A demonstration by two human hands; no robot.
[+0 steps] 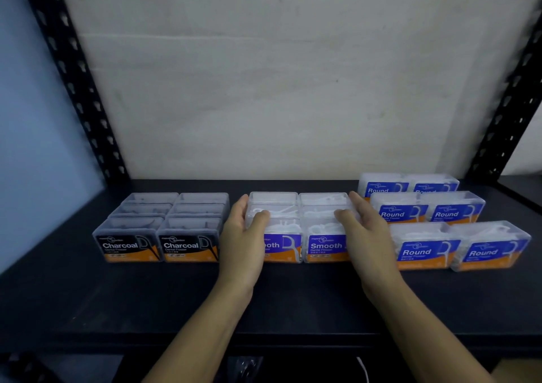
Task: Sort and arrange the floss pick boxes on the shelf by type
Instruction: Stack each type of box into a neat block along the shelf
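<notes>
Three groups of clear floss pick boxes stand on the black shelf [176, 297]. Black-labelled Charcoal boxes [164, 227] form a tidy two-wide block at the left. Purple-labelled Smooth boxes [302, 215] form a two-wide block in the middle. My left hand [243, 236] lies flat against that block's left side, thumb resting on top. On the block's right side my right hand [369, 233] presses the same way, fingers straight and thumb on top. Blue-labelled Round boxes [440, 218] sit at the right in looser, staggered rows.
Black perforated uprights rise at the left [73, 74] and right [510, 98] of the shelf. A pale wall [293, 89] closes the back. Bare shelf surface runs along the front edge, and a white cable [363, 368] shows below it.
</notes>
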